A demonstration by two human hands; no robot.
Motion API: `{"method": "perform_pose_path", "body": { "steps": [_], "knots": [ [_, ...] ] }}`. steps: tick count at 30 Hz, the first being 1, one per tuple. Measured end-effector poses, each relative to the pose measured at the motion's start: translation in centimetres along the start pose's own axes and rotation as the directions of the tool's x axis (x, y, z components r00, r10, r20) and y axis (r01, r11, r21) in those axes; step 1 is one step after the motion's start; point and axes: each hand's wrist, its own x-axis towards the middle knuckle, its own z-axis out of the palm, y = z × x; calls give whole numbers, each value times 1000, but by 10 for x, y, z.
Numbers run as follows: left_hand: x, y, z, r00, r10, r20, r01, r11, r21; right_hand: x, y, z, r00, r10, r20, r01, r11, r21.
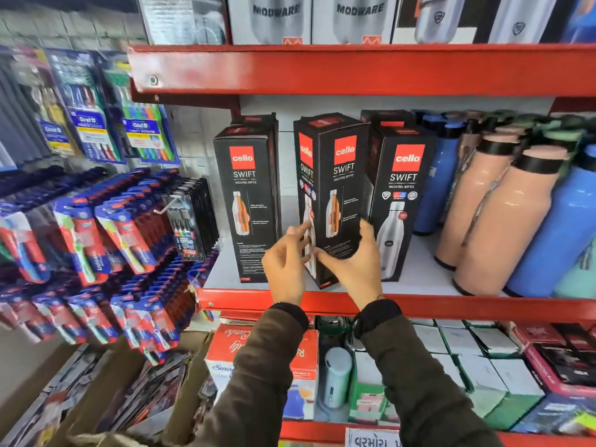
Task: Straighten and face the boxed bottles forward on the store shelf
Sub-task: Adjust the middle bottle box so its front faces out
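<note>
Three tall black Cello Swift bottle boxes stand on the white shelf (419, 285) with a red front lip. The left box (248, 195) faces forward, a little tilted. The middle box (335, 188) is turned at an angle, one corner edge pointing at me, so two faces show. The right box (400, 195) faces forward. My right hand (351, 259) grips the lower part of the middle box, thumb on its front face. My left hand (285, 262) touches that box's left face with the fingertips. More black boxes stand behind the row.
Loose peach bottles (483, 204) and blue bottles (554, 237) crowd the shelf's right side. Hanging toothbrush packs (106, 227) fill the rack on the left. Modware boxes (322, 21) sit on the shelf above. Mixed boxes (467, 366) lie on the shelf below.
</note>
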Motion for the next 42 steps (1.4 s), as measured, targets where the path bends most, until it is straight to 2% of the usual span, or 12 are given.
{"method": "perform_pose_path", "body": {
  "steps": [3, 5, 10, 16, 24, 42],
  "knots": [
    [5, -6, -2, 994, 107, 11, -107, 991, 82, 2, -2, -3, 1000, -1, -10, 1, 998, 59],
    [9, -8, -1, 993, 119, 8, -119, 980, 159, 2, -5, -5, 1000, 6, 15, -7, 998, 66],
    [27, -9, 1, 995, -4, 97, -27, 948, 316, 4, -7, -6, 996, 33, 84, -41, 995, 95],
    [38, -15, -8, 996, 3, 88, -32, 944, 329, -1, -5, -8, 989, 2, 146, -16, 995, 97],
    [29, -23, -13, 999, 42, 27, -47, 960, 277, 2, -3, -5, 978, -53, 204, 54, 999, 0],
    [22, -35, 1, 1000, 20, -3, -17, 919, 393, 10, 10, -1, 993, -26, 111, 36, 995, -88]
  ]
}}
